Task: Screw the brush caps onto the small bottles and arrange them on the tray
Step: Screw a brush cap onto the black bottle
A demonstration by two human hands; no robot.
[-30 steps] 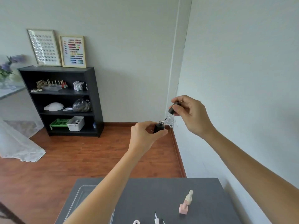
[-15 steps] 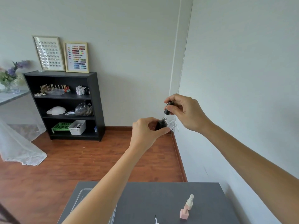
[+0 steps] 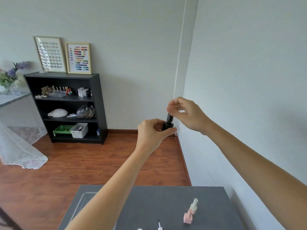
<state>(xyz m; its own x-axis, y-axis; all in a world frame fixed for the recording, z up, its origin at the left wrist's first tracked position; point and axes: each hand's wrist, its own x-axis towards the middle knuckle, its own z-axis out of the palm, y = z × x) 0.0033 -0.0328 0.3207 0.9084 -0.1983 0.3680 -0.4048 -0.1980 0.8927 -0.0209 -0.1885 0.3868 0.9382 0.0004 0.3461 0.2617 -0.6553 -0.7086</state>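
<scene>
The dark grey table [image 3: 166, 201] fills the view from 5 to 7 o'clock, with the edge of a clear tray [image 3: 83, 196] at its 7 o'clock corner; nothing shows in the part of the tray that is visible. On the table toward 5 o'clock stand a pink bottle [image 3: 188, 218] and a cream bottle [image 3: 193, 207], touching or nearly so, and a loose white brush cap [image 3: 159, 227] lies at 6 o'clock.

Just right of centre, both hands are raised well above the table. The left hand [image 3: 150, 135] grips the black bottle [image 3: 167, 126] round its body. Half a second ago the black brush cap [image 3: 169, 117] was held just above the open neck with the brush going in; now it sits on the neck, so this bottle looks seated and ready for tightening.

The right hand [image 3: 187, 113] is at 1 o'clock of the bottle, its fingertips [image 3: 170, 109] curled at the cap's top; whether they pinch it or have just let go for a fresh turn I cannot tell. The cap stands directly below those fingertips and above the left hand's grip.
</scene>
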